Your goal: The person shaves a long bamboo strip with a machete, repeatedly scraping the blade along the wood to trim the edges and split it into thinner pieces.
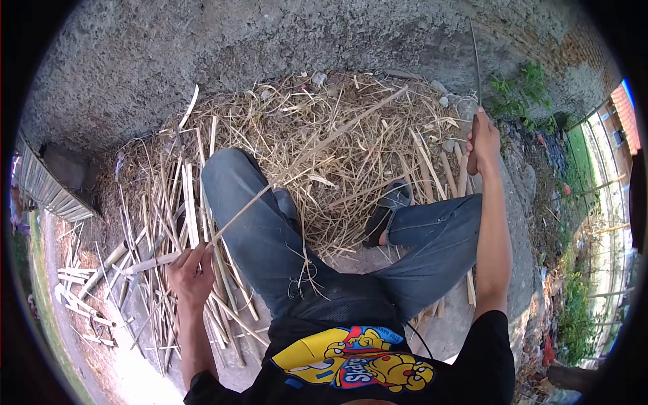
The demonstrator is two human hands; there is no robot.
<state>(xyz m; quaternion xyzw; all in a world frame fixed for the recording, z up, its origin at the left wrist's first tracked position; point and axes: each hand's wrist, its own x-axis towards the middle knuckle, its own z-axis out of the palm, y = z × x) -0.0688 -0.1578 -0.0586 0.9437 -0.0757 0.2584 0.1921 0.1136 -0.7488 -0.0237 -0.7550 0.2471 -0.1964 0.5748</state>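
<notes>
My left hand [192,275] is closed around a long bamboo strip [250,206]. The strip slants up and to the right over my left thigh, its far end above the shavings. In my right hand [484,143], raised at the right, is the wooden handle of a machete [476,71]. Its narrow blade points up toward the wall, well apart from the strip. A few thin curled fibres [307,266] lie on my lap between my thighs.
Bamboo shavings [331,158] cover the ground between my feet and the rough wall [283,40]. Many split bamboo strips [185,196] lie piled at my left. More bamboo pieces [432,172] rest beyond my right leg. A green plant [523,94] grows by the wall.
</notes>
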